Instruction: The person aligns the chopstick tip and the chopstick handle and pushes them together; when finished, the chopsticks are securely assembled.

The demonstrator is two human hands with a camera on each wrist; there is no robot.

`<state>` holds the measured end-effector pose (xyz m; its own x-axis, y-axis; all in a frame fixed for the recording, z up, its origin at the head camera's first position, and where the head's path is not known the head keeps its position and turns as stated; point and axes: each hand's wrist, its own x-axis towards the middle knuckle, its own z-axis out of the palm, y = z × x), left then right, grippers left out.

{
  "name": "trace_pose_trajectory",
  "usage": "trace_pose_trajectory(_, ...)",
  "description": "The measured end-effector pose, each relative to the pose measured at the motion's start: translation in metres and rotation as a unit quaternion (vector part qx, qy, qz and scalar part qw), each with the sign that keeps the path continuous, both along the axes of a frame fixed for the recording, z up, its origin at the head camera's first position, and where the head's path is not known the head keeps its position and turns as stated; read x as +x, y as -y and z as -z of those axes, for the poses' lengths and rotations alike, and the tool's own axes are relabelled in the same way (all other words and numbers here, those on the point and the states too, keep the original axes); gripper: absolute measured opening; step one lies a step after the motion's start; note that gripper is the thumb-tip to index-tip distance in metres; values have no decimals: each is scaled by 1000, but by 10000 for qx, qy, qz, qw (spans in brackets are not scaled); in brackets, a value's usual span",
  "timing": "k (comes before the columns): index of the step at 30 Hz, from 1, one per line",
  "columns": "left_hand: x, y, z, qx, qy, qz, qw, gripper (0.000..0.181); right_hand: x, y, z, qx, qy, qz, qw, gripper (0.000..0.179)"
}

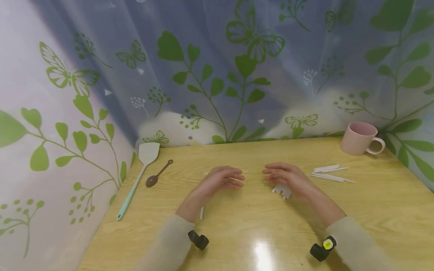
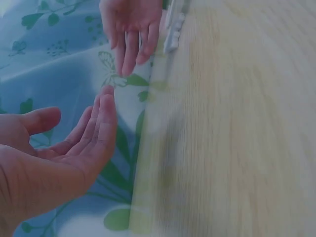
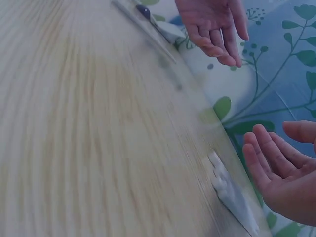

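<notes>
My left hand [image 1: 222,178] hovers above the table left of centre, fingers loosely extended and holding nothing. Facing it across a gap is my right hand [image 1: 285,177], also with relaxed fingers and nothing in its grasp. Beneath the right hand lies a cluster of thin white sticks [image 1: 282,191], partly hidden by that hand in the head view; the right wrist view shows the bundle [image 3: 232,195] on the table, apart from the fingers. A single white stick [image 1: 202,213] lies under the left forearm, which covers part of it.
On the left lie a pale turner [image 1: 148,152] with a mint handle and a brown spoon [image 1: 152,181]. More white sticks [image 1: 327,176] are loosely spread at the right, in front of a pink mug [image 1: 356,141]. A patterned curtain [image 1: 210,124] borders the table's far edge.
</notes>
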<state>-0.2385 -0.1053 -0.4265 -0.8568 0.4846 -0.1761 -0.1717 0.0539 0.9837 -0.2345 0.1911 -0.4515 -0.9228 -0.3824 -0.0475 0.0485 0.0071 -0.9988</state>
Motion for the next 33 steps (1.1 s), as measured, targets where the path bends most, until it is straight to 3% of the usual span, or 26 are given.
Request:
trace_pose_trajectory(7, -11, -21, 1, -44, -170, 22, 9998, 42, 5, -44, -4, 90, -273, 227, 9993, 42)
trace_pose_trajectory(15, -25, -56, 4, -5, -166, -380, 9991, 37, 13, -95, 7, 382, -533, 710, 9953, 40)
trace_pose_trajectory(20, -30, -85, 16, -50, -83, -497, 9987, 26, 17, -124, 11, 1501, -887, 1244, 9768, 38)
trace_pose_trajectory(25, -32, -108, 27, -266, -50, -591, 9979, 21, 15, -139, 14, 2197, -926, 1503, 9595, 40)
trace_pose_trajectory(29, -30, -121, 33, -874, -438, -590, 9935, 17, 16, -142, 14, 2604, -872, 1547, 9490, 38)
trace_pose_trajectory(33, -27, -132, 39, -1651, -973, -599, 9796, 13, 17, -141, 13, 3012, -949, 1563, 9359, 33)
